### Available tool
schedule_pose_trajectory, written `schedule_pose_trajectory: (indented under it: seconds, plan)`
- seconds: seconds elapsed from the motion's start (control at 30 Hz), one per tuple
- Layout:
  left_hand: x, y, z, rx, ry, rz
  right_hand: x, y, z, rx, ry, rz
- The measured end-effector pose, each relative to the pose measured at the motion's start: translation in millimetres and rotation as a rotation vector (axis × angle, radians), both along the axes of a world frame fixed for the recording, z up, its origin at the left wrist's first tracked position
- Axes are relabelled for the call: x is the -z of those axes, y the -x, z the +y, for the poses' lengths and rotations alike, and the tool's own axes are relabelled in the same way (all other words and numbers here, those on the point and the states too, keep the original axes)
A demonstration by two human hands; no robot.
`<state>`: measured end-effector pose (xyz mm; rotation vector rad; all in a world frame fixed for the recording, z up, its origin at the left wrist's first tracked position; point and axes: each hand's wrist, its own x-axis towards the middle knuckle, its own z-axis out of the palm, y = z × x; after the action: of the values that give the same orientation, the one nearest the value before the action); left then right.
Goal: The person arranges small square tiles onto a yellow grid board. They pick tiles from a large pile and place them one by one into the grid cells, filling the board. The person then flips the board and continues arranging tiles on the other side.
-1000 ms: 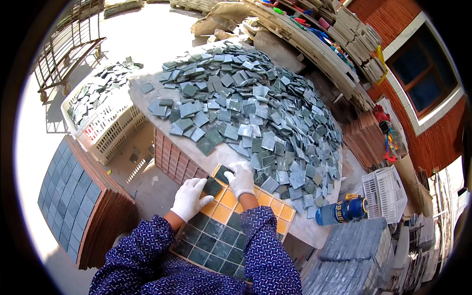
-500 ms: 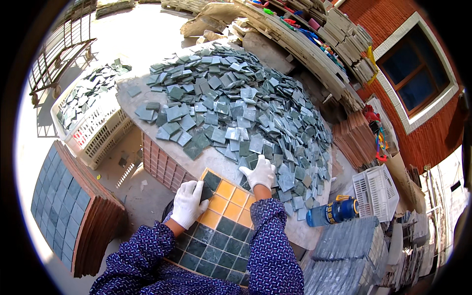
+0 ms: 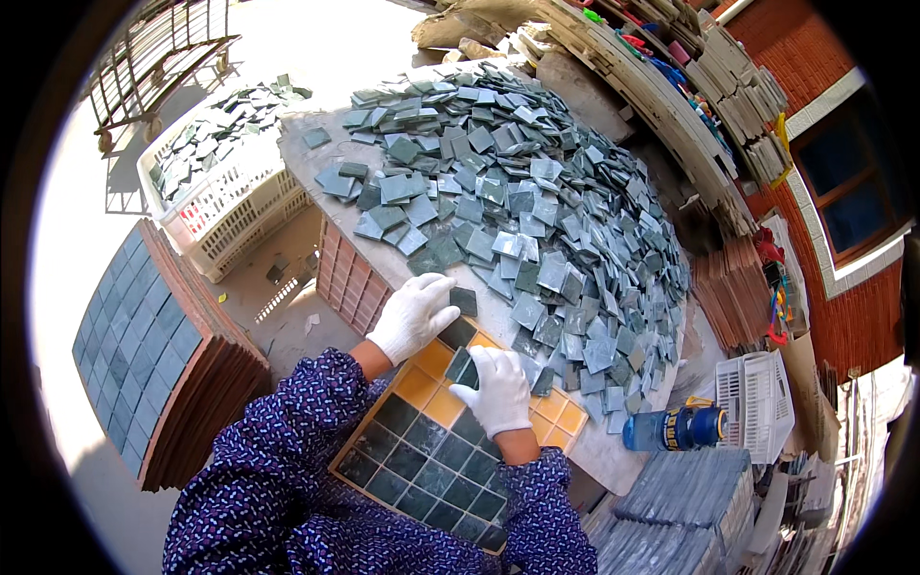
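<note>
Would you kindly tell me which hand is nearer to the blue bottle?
Right: the right hand is left of the bottle, over the yellow grid; the left hand is farther left.

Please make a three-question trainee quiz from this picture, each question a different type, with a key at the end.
1. Multiple choice: the gloves on the left hand and right hand are (a) black, (b) white, (c) blue.
2. True or false: every square of the tray is filled.
3. Fill in: the blue bottle is nearer the ____ hand.

Key: 1: b. 2: false; dark tiles fill part of the tray, but several yellow squares are bare. 3: right.
</note>
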<state>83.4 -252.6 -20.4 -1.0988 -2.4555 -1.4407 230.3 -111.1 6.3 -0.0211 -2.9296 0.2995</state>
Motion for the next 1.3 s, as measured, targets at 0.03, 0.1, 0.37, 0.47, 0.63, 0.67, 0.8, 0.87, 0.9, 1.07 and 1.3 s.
schedule_pose_trajectory:
  seconds: [0.03, 0.1, 0.37, 0.47, 0.63, 0.67, 0.8, 0.87, 0.9, 1.07, 1.3]
  plan:
    - [4.1, -6.2, -10.6, 0.033, -0.019, -0.076, 6.1, -3.3, -13.3, -0.020, 0.039, 0.007]
    - [16.8, -18.4, -34.7, 0.097, -0.051, -0.097, 16.7, -4.5, -34.2, -0.059, 0.133, -0.002]
    - [20.6, -59.8, -73.9, 0.256, 0.289, 0.067, 19.9, -15.4, -25.0, 0.044, 0.149, -0.113]
    - [10.1, -57.9, -63.4, 0.280, 0.346, 0.123, 7.6, -25.7, -23.6, 0.063, 0.142, -0.147]
    - [9.9, -32.2, -71.4, 0.411, 0.349, 0.073, 18.3, -44.6, -18.6, 0.031, 0.232, -0.172]
    - [11.7, -26.4, -79.2, 0.427, 0.342, 0.049, 20.6, -44.8, -20.5, 0.020, 0.261, -0.171]
    - [13.0, -22.9, -85.9, 0.516, 0.371, 0.007, 21.1, -46.9, -29.7, 0.089, 0.252, -0.143]
    - [14.2, -23.7, -84.0, 0.538, 0.329, -0.013, 27.1, -44.5, -33.8, 0.109, 0.299, -0.093]
    - [14.5, -23.9, -82.4, 0.551, 0.319, -0.040, 29.3, -45.1, -35.5, 0.124, 0.320, -0.068]
    - [4.4, -33.8, -73.7, 0.489, 0.410, 0.014, 25.3, -50.8, -35.3, 0.053, 0.280, -0.072]
    - [-20.7, -68.0, -63.3, 0.221, 0.642, 0.092, 32.7, -57.1, -31.1, 0.128, 0.553, -0.069]
